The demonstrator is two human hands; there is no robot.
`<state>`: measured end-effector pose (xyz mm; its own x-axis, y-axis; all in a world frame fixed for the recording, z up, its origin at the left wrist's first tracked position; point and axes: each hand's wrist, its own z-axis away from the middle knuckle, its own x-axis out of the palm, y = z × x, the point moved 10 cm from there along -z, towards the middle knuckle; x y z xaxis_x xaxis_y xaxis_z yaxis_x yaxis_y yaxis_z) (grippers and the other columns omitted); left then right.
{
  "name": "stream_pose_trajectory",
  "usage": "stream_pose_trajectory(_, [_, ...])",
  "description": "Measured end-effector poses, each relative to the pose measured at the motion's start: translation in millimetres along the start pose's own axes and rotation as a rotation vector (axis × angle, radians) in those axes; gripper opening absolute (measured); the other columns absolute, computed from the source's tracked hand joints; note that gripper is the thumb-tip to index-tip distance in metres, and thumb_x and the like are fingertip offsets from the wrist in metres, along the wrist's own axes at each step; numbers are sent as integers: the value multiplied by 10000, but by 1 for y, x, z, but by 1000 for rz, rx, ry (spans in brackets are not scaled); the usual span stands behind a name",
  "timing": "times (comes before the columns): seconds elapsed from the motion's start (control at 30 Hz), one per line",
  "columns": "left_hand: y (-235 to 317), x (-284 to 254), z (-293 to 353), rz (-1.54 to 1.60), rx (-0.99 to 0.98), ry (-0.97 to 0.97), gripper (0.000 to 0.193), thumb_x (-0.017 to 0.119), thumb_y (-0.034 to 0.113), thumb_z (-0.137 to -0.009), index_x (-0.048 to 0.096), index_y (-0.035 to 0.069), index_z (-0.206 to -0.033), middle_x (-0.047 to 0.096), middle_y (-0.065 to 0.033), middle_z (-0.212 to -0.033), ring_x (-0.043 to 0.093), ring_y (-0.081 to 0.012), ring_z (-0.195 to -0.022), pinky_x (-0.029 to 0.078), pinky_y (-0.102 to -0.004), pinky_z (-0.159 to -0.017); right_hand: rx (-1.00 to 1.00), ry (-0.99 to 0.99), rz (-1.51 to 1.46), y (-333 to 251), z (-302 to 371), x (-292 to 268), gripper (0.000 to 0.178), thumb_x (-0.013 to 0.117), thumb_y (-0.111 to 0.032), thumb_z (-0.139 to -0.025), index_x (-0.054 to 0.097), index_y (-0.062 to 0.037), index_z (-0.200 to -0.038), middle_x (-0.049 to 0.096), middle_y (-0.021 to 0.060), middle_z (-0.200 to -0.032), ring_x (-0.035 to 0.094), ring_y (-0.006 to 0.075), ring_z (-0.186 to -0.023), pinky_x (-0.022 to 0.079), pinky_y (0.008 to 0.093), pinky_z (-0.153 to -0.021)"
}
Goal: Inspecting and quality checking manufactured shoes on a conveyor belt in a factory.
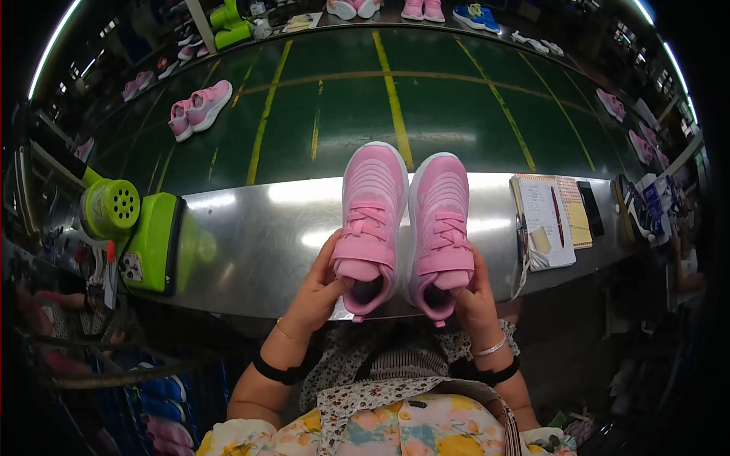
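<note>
Two pink sneakers with white soles are held side by side above the near edge of a metal worktop, toes pointing away from me. My left hand grips the left sneaker at its heel end, thumb near the ankle opening. Around the heel side of the right sneaker my right hand is closed in the same way. Each shoe has pink laces, a strap across the instep and a small heel loop. Most of my fingers are hidden behind the shoes.
A green machine with a round perforated head stands at the left. Right lie an open notebook with a pen, and a dark phone. Beyond runs a green conveyor belt with yellow lines, carrying a pink pair. Blue shoes sit farther back.
</note>
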<state>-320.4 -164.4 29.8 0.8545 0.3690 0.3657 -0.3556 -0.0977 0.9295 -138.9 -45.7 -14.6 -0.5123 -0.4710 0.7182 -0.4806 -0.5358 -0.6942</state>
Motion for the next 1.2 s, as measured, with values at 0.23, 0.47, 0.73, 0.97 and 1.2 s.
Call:
stream_pose_trajectory(0.23, [-4,-6,-2,-206,160,-49,760,633,-87,-771,319,131,-1427,251,-110,-1480,284,-240,-1355,259,-388,-1103,-175,-45,447,-3,-2,-1,709,597,60,-781,304,-96,-1407,256,133,-1443,316,242,-1329,286,388,-1083])
stream_pose_trajectory(0.47, [5,-1,0,-291,268,-93,799,633,-133,-707,368,154,-1404,130,-131,-1533,167,-263,-1413,213,-382,-1127,-288,-90,478,-14,0,11,716,564,109,-705,364,-83,-1364,194,124,-1438,284,269,-1347,272,403,-1102])
stream_pose_trajectory(0.73, [9,-1,0,-283,284,-87,805,626,-134,-683,393,165,-1392,145,-131,-1524,180,-278,-1406,208,-395,-1124,-371,-61,666,-28,2,17,715,625,54,-668,423,-124,-1331,227,149,-1417,316,303,-1315,291,403,-1082])
stream_pose_trajectory(0.97, [31,-1,8,-720,367,40,715,692,-43,-656,514,188,-1308,223,-140,-1480,268,-320,-1349,252,-415,-1093,-510,2,1029,-49,10,26,654,649,7,-629,511,-145,-1250,278,166,-1388,345,344,-1274,278,426,-1074])
stream_pose_trajectory(1.2, [55,9,13,-1052,406,185,685,732,51,-649,513,134,-1293,306,-167,-1436,357,-354,-1268,300,-440,-1050,-531,110,1173,-61,16,36,616,730,-62,-644,531,-124,-1223,323,197,-1366,356,374,-1254,299,449,-1049])
